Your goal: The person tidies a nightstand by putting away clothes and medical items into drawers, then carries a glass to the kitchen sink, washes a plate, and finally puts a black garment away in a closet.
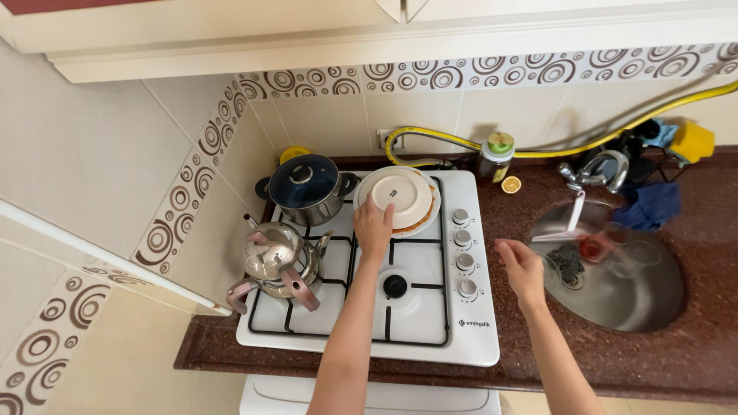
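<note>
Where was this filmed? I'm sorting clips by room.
Most likely a home kitchen: a white gas hob carrying a lidded pot and stacked teapot, beside a round steel sink set in a speckled countertop.
</note>
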